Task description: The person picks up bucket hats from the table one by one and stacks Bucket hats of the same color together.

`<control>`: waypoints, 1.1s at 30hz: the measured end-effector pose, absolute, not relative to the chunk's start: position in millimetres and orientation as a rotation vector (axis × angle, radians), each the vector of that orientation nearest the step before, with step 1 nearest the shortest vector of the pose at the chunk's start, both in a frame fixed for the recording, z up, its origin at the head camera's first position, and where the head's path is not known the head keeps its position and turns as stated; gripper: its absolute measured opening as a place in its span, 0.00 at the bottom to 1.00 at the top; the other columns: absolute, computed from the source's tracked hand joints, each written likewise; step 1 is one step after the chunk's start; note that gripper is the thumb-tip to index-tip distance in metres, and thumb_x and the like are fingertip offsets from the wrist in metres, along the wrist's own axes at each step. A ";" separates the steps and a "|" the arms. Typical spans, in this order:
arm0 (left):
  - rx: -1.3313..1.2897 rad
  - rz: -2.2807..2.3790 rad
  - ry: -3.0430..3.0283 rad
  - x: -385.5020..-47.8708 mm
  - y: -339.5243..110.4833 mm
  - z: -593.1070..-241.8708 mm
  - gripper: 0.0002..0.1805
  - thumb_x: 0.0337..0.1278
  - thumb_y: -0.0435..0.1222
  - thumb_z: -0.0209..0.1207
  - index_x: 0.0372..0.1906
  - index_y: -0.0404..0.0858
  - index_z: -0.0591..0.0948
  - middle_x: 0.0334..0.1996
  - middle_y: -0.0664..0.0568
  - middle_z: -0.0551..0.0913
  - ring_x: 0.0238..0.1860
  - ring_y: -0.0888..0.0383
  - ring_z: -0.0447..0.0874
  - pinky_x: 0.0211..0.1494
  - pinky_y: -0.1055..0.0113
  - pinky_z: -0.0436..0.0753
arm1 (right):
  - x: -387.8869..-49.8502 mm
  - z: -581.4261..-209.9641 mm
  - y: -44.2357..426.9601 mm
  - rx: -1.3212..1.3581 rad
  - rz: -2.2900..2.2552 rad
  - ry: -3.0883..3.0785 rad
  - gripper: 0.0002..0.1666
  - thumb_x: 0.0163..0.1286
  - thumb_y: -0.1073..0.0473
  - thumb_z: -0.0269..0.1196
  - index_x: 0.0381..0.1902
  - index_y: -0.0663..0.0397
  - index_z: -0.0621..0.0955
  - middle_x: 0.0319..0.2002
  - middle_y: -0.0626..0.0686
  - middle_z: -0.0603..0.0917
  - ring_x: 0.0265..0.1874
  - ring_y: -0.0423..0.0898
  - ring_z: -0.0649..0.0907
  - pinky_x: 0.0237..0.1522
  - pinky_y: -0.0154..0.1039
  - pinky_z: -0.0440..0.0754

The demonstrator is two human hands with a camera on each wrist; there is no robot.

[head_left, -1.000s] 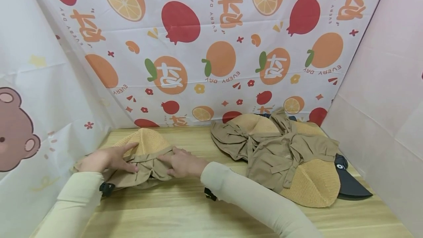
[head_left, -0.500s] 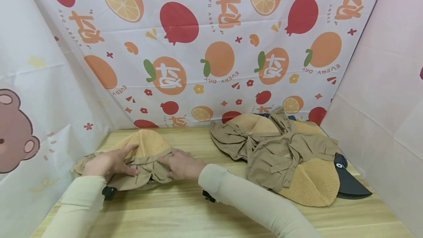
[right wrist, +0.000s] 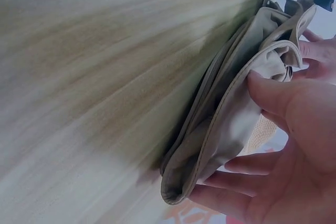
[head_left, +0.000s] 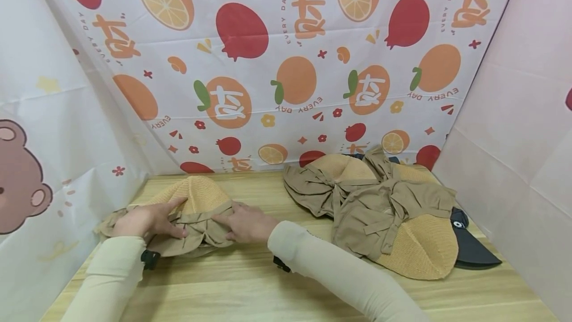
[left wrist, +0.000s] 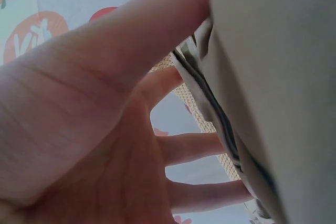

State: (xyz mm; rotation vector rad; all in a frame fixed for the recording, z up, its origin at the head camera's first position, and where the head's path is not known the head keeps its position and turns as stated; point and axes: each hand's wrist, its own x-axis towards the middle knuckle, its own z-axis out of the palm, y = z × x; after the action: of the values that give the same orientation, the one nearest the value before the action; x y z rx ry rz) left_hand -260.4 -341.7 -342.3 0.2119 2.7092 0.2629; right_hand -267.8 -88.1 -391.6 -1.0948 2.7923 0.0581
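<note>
We see two long, plain sleeves in a pale cream cloth, the left sleeve (head_left: pixel 105 277) marked by a crosswise fold behind its cuff, the right sleeve (head_left: pixel 339 267) creased further up the forearm. Both reach the wrists, where the left hand (head_left: pixel 149 220) and the right hand (head_left: pixel 250 223) emerge bare. At each wrist we make out something small and black (too little shows for us to name it): a left black piece (head_left: pixel 150 259) and a right black piece (head_left: pixel 281 264).
</note>
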 end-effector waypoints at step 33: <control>0.255 0.275 2.562 -273.9 -354.2 -327.2 0.63 0.49 0.50 0.77 0.81 0.34 0.50 0.72 0.14 0.53 0.70 0.15 0.57 0.65 0.24 0.68 | -271.2 -385.7 -88.4 -1.099 0.022 2.764 0.39 0.75 0.40 0.62 0.79 0.15 0.60 0.79 0.48 0.66 0.78 0.43 0.67 0.65 0.45 0.81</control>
State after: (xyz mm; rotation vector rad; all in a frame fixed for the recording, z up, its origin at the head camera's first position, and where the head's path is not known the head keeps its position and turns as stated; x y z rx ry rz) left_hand -273.9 -354.2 -327.2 0.2548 2.5619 0.2746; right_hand -271.2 -88.4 -385.7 -1.0986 2.7638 0.0220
